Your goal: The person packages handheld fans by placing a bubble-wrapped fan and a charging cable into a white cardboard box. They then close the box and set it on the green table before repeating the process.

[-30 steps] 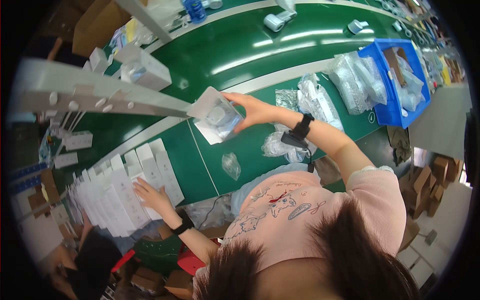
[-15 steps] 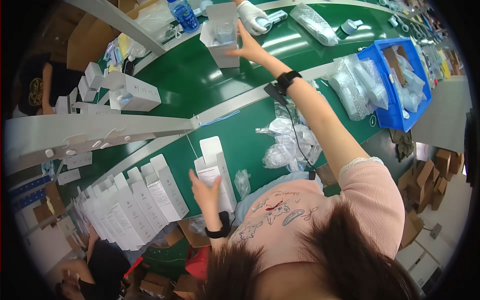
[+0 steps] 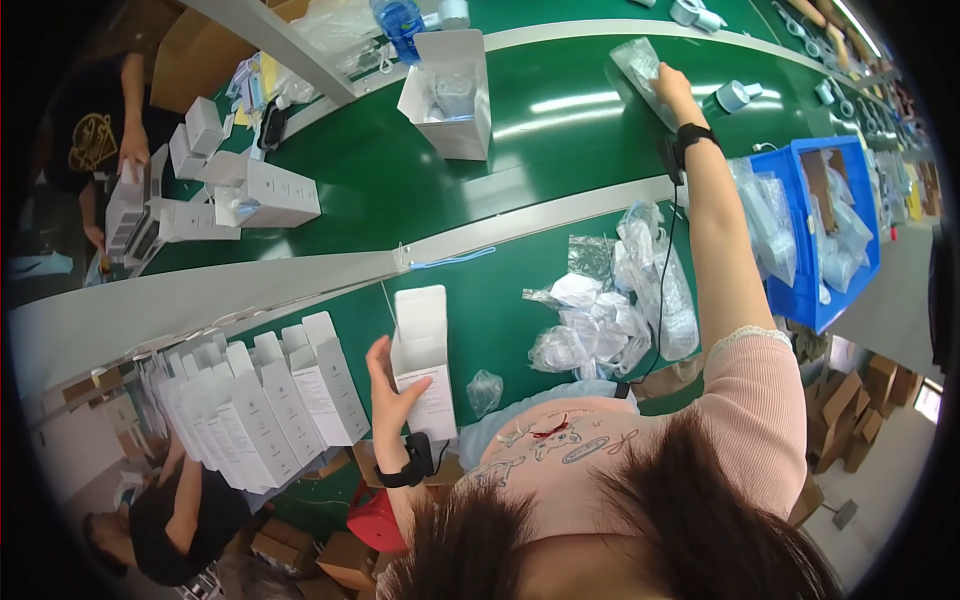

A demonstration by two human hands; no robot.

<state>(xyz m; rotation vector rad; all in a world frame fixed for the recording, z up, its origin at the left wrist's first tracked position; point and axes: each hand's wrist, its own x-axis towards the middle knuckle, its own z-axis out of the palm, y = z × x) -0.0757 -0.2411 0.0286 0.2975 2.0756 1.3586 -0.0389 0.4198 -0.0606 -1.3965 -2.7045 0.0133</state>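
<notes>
My left hand [image 3: 395, 395] is beside an upright white carton [image 3: 425, 400] with its top flap raised. Its fingers are spread along the carton's left side, and the thumb lies in front of the printed face; whether it touches is hard to tell. Far out to the right, my right hand [image 3: 676, 88] grips the end of a clear bubble-wrap package [image 3: 640, 70] on the far green surface. What the wrap contains cannot be made out. An open white box [image 3: 448, 135] with a plastic-wrapped item inside stands left of that hand.
Several white cartons [image 3: 265, 420] stand in rows at the left. Crumpled plastic bags [image 3: 590, 325] lie on the near table. A blue bin [image 3: 810, 270] of wrapped items sits at the right. A metal rail [image 3: 540, 215] divides the surfaces. Another person [image 3: 90, 150] handles boxes at far left.
My right hand has left the open white box and moved right onto the bubble-wrap package. A gloved hand has gone from the far side. My left hand stays by the carton.
</notes>
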